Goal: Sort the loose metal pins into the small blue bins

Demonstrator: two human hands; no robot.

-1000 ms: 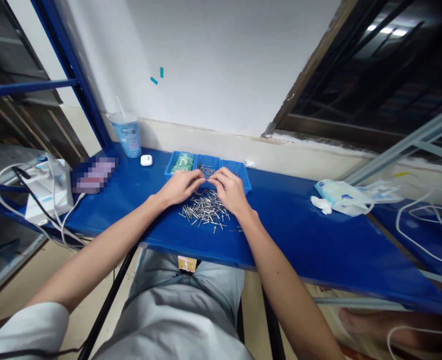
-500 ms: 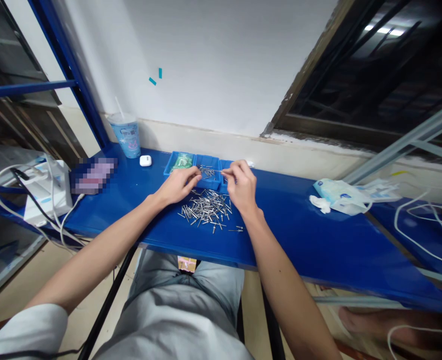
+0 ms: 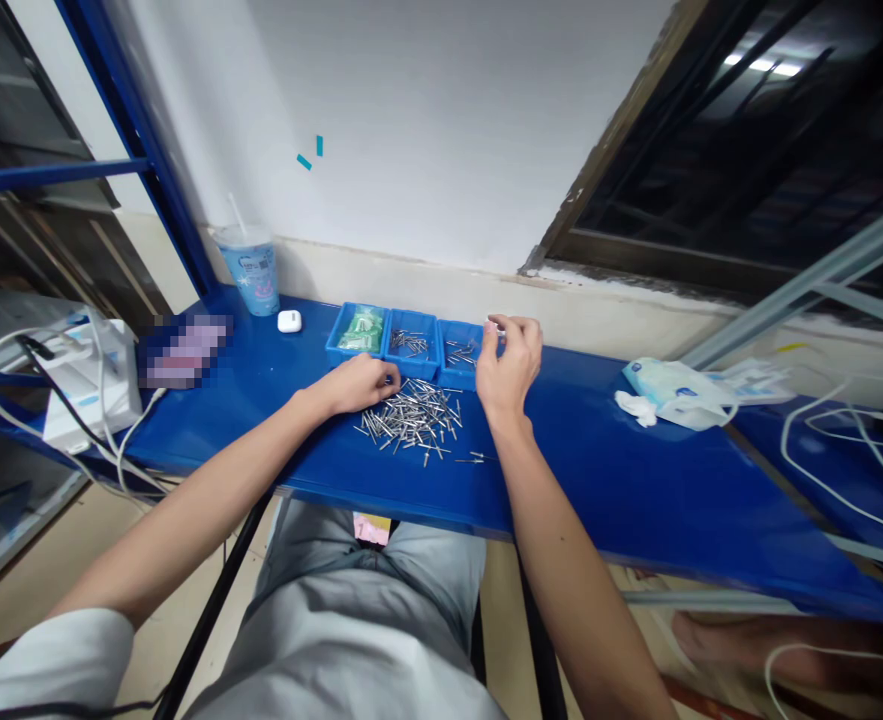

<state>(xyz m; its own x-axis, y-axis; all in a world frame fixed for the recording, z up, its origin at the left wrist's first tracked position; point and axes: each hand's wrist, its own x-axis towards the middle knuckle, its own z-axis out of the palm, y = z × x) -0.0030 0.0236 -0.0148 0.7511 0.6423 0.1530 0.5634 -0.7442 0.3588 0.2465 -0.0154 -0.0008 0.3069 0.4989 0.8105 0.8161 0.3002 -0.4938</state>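
My left hand (image 3: pixel 366 383) rests at the upper left edge of a pile of pop rivets (image 3: pixel 415 415), its fingers curled inward; whatever they pinch is hidden. Over the right end of the right-hand blue bin (image 3: pixel 452 377) is my right hand (image 3: pixel 511 365), thumb raised and apart from the bent fingers, and I see no rivet in it. That bin holds a few rivets (image 3: pixel 460 353). More rivets lie in the middle blue bin (image 3: pixel 413 368). In the left blue bin (image 3: pixel 334 350) is a green and white packet (image 3: pixel 362 328). One stray rivet (image 3: pixel 475 457) lies right of the pile.
Against the wall stands a blue cup with a straw (image 3: pixel 252 272), near a small white case (image 3: pixel 289 321). A power strip with cables (image 3: pixel 88 390) occupies the left end. Tissue packaging (image 3: pixel 681 390) lies at the right, with white cables beyond. A person's bare leg (image 3: pixel 741 650) shows below right.
My hands have moved from above the middle bin: the left down to the pile, the right sideways over the right bin. The thin piece held between them is out of sight.
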